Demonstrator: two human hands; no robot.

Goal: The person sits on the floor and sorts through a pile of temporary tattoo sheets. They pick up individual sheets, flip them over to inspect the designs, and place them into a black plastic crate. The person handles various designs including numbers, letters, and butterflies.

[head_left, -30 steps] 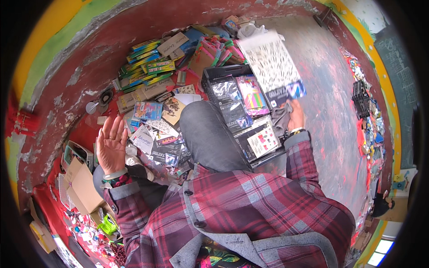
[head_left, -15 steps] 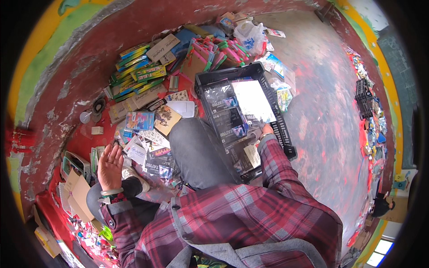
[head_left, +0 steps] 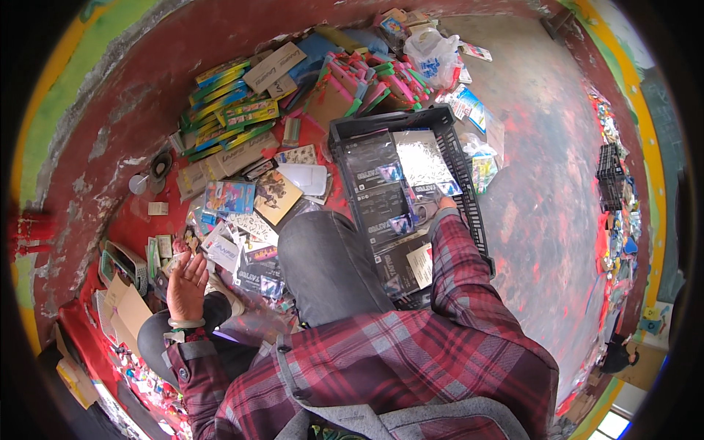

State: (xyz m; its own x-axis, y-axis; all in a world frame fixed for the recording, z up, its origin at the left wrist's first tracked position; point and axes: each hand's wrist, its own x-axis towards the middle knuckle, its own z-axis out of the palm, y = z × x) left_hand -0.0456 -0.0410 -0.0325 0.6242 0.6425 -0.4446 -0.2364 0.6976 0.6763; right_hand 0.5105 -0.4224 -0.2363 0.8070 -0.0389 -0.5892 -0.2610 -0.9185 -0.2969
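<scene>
My left hand hovers palm up over my left knee, its fingers apart and nothing in it. My right hand reaches into a black plastic crate and grips the near end of a shiny clear-wrapped packet, most of its fingers hidden. That packet lies along the right side of the crate, bright with glare. Beside it sit several flat black packets with small colourful pictures. A cream label shows on the packets at the near end.
Left of the crate lie a loose heap of flat packets and cards, a white tray and stacked colourful boxes. Behind are pink and green packs and a white plastic bag. An open cardboard box stands far left.
The view has shifted slightly. The glare on the clear-wrapped packet has lessened as it settles flatter in the crate. My right hand stays at its near end; my left hand remains open.
</scene>
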